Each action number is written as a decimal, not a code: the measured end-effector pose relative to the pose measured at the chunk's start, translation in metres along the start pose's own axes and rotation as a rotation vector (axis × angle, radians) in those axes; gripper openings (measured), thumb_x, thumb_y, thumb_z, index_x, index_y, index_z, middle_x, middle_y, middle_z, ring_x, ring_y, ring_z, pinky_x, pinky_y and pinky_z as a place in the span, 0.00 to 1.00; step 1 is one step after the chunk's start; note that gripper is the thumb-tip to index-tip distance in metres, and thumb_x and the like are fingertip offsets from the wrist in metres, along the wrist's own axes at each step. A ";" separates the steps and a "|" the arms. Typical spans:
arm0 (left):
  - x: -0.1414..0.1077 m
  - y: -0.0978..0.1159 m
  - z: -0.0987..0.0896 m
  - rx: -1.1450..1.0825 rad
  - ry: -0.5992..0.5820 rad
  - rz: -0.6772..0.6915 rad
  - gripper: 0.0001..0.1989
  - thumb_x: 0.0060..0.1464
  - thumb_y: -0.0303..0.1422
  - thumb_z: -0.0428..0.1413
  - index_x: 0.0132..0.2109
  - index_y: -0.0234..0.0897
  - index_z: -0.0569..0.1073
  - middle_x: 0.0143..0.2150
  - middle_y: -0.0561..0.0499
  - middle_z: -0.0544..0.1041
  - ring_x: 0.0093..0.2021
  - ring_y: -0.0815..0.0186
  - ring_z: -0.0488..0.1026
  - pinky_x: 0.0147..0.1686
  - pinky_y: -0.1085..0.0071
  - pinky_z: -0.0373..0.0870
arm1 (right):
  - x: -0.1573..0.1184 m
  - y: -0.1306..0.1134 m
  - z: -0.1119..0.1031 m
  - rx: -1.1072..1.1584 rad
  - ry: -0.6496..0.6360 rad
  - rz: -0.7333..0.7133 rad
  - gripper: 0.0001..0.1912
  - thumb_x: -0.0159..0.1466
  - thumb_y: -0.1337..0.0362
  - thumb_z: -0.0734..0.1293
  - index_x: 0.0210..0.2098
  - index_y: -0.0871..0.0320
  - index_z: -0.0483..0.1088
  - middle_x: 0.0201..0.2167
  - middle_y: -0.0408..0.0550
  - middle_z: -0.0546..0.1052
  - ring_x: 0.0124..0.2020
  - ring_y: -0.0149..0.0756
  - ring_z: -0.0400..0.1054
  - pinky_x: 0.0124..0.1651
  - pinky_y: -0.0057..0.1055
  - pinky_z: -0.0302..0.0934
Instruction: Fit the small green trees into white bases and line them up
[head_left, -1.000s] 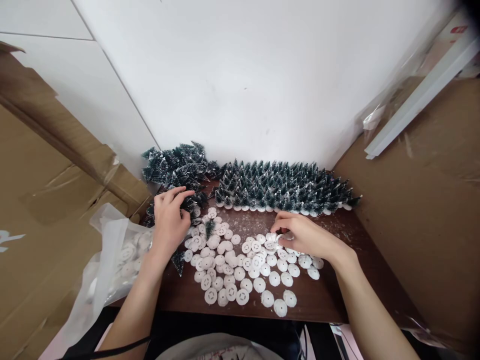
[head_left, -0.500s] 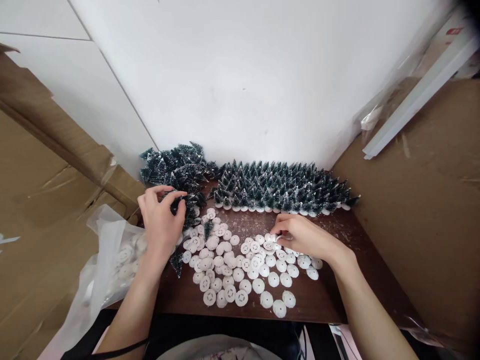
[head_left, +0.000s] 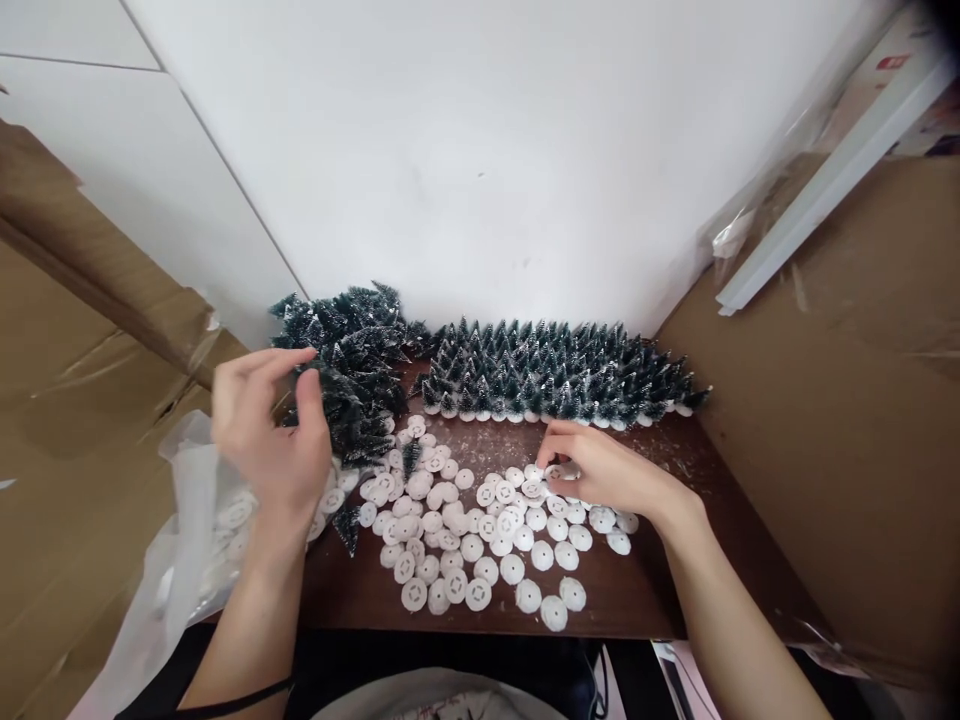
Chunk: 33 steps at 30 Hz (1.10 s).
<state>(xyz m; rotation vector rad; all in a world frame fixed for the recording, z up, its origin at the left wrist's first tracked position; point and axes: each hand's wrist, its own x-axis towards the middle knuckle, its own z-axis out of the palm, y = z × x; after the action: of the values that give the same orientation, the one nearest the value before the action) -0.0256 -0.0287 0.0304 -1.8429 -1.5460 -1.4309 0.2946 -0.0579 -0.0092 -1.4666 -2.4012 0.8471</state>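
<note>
My left hand [head_left: 271,425] is raised at the left of a heap of small green bottle-brush trees [head_left: 360,350] with frosted tips. Its thumb and forefinger are apart, and I see nothing held between them. At the far side of the loose white round bases [head_left: 472,548], my right hand [head_left: 604,468] is closed with its fingertips on one white round base [head_left: 556,472]. Some bases lie with their slotted undersides up, others show a small centre hole. A single tree [head_left: 412,458] lies among them, and another tree [head_left: 346,527] lies to their left.
Trees on white bases [head_left: 555,375] stand in tight rows along the white wall [head_left: 480,150]. A plastic bag [head_left: 184,520] with more bases sits at the left. Cardboard [head_left: 847,420] walls in both sides of the brown tabletop [head_left: 630,605].
My left hand has moved left and up, away from the tree heap, and its fingers have spread. My right hand stays in nearly the same place at the bases. The view has shifted slightly.
</note>
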 end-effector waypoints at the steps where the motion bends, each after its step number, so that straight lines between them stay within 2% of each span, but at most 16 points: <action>1: 0.000 0.006 -0.001 -0.017 0.080 0.034 0.11 0.66 0.32 0.49 0.51 0.38 0.72 0.48 0.52 0.73 0.54 0.62 0.70 0.49 0.53 0.69 | 0.000 0.001 0.000 0.004 -0.008 0.006 0.07 0.61 0.68 0.68 0.39 0.56 0.73 0.45 0.50 0.71 0.50 0.43 0.69 0.38 0.32 0.62; 2: 0.000 0.013 0.000 -0.058 0.137 0.075 0.10 0.65 0.32 0.51 0.51 0.37 0.72 0.48 0.52 0.74 0.54 0.62 0.71 0.49 0.52 0.70 | 0.000 0.001 0.001 0.005 -0.014 0.010 0.07 0.61 0.68 0.68 0.39 0.56 0.74 0.45 0.50 0.71 0.55 0.47 0.66 0.39 0.33 0.63; 3: 0.000 0.020 0.002 -0.131 0.279 0.135 0.08 0.62 0.33 0.54 0.47 0.37 0.73 0.44 0.53 0.75 0.49 0.62 0.72 0.47 0.52 0.71 | -0.001 0.001 0.001 0.005 -0.018 0.013 0.07 0.61 0.68 0.68 0.39 0.56 0.74 0.46 0.51 0.71 0.60 0.49 0.63 0.40 0.33 0.63; 4: -0.001 0.028 0.005 -0.202 0.279 0.155 0.07 0.62 0.32 0.56 0.46 0.38 0.73 0.44 0.53 0.75 0.49 0.63 0.73 0.47 0.53 0.72 | -0.001 0.001 0.001 0.002 -0.020 0.016 0.07 0.61 0.68 0.68 0.40 0.56 0.74 0.47 0.52 0.71 0.62 0.50 0.60 0.40 0.33 0.63; 5: -0.002 0.036 0.009 -0.275 0.176 0.144 0.07 0.62 0.32 0.55 0.47 0.39 0.73 0.45 0.54 0.75 0.49 0.64 0.73 0.47 0.55 0.72 | -0.001 0.001 0.001 -0.001 -0.019 0.019 0.07 0.61 0.69 0.67 0.40 0.56 0.74 0.48 0.52 0.71 0.63 0.51 0.59 0.40 0.33 0.62; 6: -0.003 0.043 0.014 -0.380 0.188 0.139 0.06 0.61 0.31 0.56 0.46 0.41 0.74 0.44 0.54 0.75 0.47 0.64 0.73 0.45 0.57 0.73 | -0.001 0.001 0.000 -0.004 -0.016 0.020 0.08 0.61 0.69 0.67 0.40 0.55 0.73 0.49 0.52 0.71 0.64 0.50 0.59 0.40 0.33 0.62; 9: -0.006 0.061 0.032 -0.661 0.047 0.140 0.08 0.59 0.29 0.58 0.45 0.45 0.74 0.42 0.52 0.75 0.44 0.65 0.73 0.43 0.63 0.74 | 0.000 0.001 0.000 -0.017 0.004 0.004 0.09 0.60 0.71 0.67 0.40 0.55 0.71 0.46 0.50 0.72 0.62 0.49 0.60 0.39 0.32 0.60; 12: -0.010 0.067 0.052 -0.816 -0.053 0.099 0.08 0.60 0.28 0.57 0.46 0.43 0.74 0.42 0.50 0.73 0.43 0.65 0.73 0.41 0.66 0.74 | 0.002 0.003 0.002 -0.037 0.018 -0.023 0.12 0.58 0.75 0.66 0.40 0.56 0.68 0.41 0.47 0.72 0.46 0.40 0.68 0.36 0.30 0.58; 15: -0.016 0.064 0.068 -0.798 -0.024 0.132 0.09 0.60 0.27 0.56 0.47 0.42 0.74 0.43 0.49 0.72 0.45 0.64 0.73 0.44 0.63 0.75 | 0.004 0.008 0.006 -0.039 0.030 -0.059 0.13 0.56 0.77 0.66 0.39 0.57 0.68 0.39 0.45 0.71 0.34 0.31 0.65 0.34 0.29 0.56; 19: -0.028 0.060 0.077 -0.701 -0.023 0.333 0.11 0.60 0.24 0.55 0.47 0.43 0.73 0.43 0.48 0.72 0.44 0.64 0.74 0.42 0.64 0.75 | 0.006 0.009 0.007 -0.028 0.050 -0.094 0.15 0.55 0.78 0.66 0.39 0.57 0.69 0.36 0.43 0.71 0.34 0.31 0.64 0.34 0.28 0.55; 23: -0.035 0.060 0.077 -0.665 -0.087 0.442 0.14 0.57 0.21 0.55 0.48 0.41 0.72 0.43 0.47 0.72 0.43 0.64 0.73 0.39 0.67 0.75 | 0.006 0.005 0.003 -0.032 0.082 -0.117 0.17 0.54 0.80 0.64 0.40 0.57 0.69 0.35 0.43 0.71 0.35 0.32 0.64 0.35 0.28 0.56; 30: -0.039 0.059 0.078 -0.664 -0.147 0.438 0.15 0.56 0.19 0.56 0.48 0.41 0.72 0.43 0.47 0.72 0.42 0.64 0.73 0.39 0.65 0.74 | 0.006 0.005 -0.002 -0.055 0.214 -0.092 0.13 0.60 0.77 0.63 0.41 0.57 0.69 0.37 0.45 0.71 0.35 0.32 0.65 0.36 0.29 0.57; 33: -0.039 0.060 0.077 -0.689 -0.162 0.410 0.15 0.56 0.19 0.56 0.48 0.41 0.73 0.43 0.47 0.72 0.42 0.64 0.72 0.39 0.65 0.73 | 0.005 0.006 -0.003 -0.035 0.171 -0.100 0.10 0.60 0.75 0.66 0.39 0.57 0.71 0.39 0.45 0.72 0.36 0.32 0.66 0.36 0.29 0.59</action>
<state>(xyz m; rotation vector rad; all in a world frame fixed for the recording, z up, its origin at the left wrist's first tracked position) 0.0670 -0.0109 -0.0165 -2.5203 -0.6760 -1.7621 0.2978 -0.0501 -0.0102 -1.3588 -2.3506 0.6327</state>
